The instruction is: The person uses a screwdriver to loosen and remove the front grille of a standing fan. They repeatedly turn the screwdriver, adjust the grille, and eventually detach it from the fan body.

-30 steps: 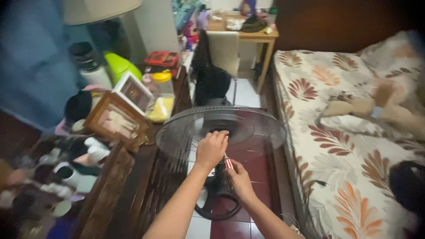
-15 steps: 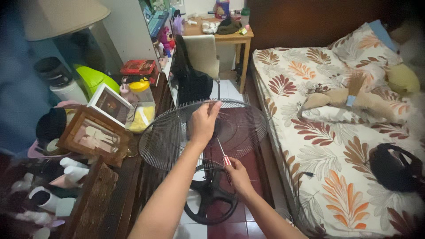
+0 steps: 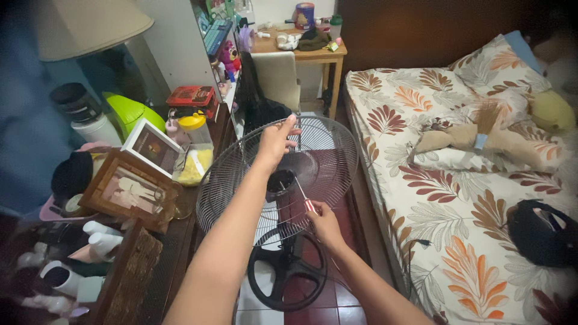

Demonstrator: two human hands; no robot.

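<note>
Left hand [image 3: 275, 141] gripping far rim of fan grille [image 3: 328, 162], steadying it; right hand [image 3: 324, 221] closed on screwdriver [image 3: 304, 197], tip aimed at fan hub [image 3: 280, 180].

Left hand [image 3: 276, 139] now sits higher on the fan guard [image 3: 277, 174], gripping near the top rim; a second ago it was nearer the middle. Right hand [image 3: 324, 221] is lower and closer to the camera, with the red-handled screwdriver [image 3: 304, 197] now angled up-left toward the hub [image 3: 280, 180]. The view has tilted: the round fan base [image 3: 288, 269] now shows in full, and more of the bed [image 3: 481, 198] is in frame.
</note>
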